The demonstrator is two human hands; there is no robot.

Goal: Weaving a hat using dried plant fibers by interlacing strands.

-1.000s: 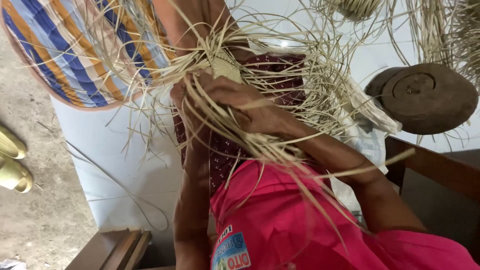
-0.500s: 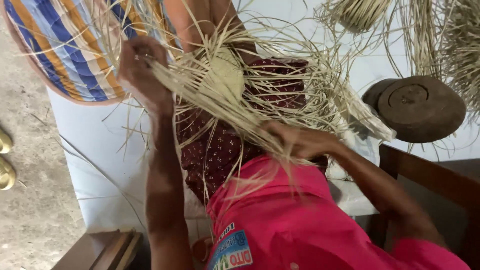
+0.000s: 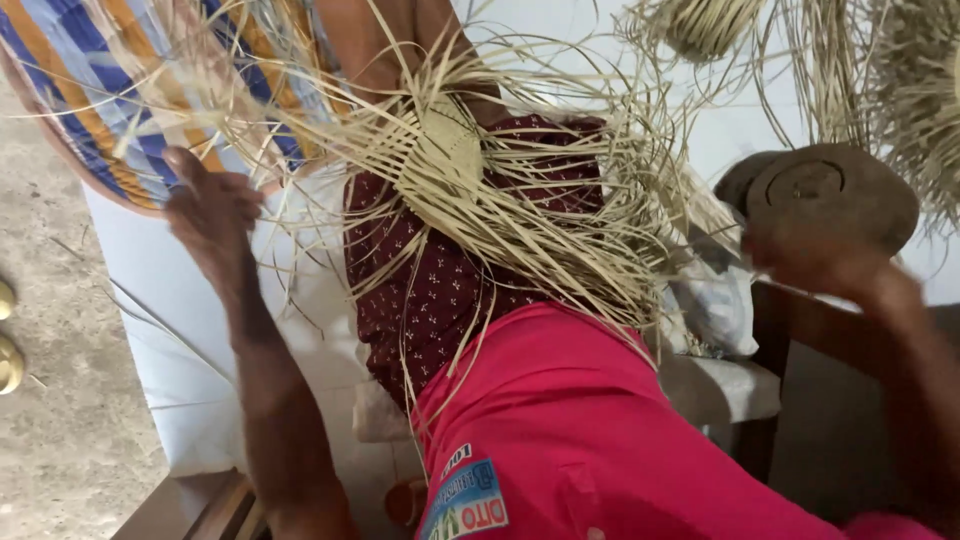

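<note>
Work: a straw weave [image 3: 445, 150] with a small tight woven centre and long loose strands [image 3: 560, 240] fanning out on all sides.
Where it lies: on the person's lap, over a dark red patterned cloth [image 3: 430, 290], just above the pink shirt [image 3: 580, 430].
Left hand [image 3: 210, 205]: raised to the left of the weave, fingers spread and loose among the outer strand ends; whether it pinches a strand I cannot tell, as it is blurred.
Right hand [image 3: 810, 265]: off to the right, well apart from the woven centre, just below a round brown wooden block [image 3: 830, 195]; blurred, so whether it is clenched or slack cannot be told.
How the weave should handle: very light, by the look of it. Single strands look thin and springy, likely to kink or split if bent sharply. The loose ends seem apt to snag and tangle.
Where to take hold: probably the woven centre, the one firm part. A single strand is best pinched close to the weave.
Around: a striped mat [image 3: 90, 90] of blue, orange and white at upper left; straw bundles [image 3: 710, 20] hanging at the top right; a white sheet [image 3: 150, 330] beneath; bare floor [image 3: 60, 420] at the left.
</note>
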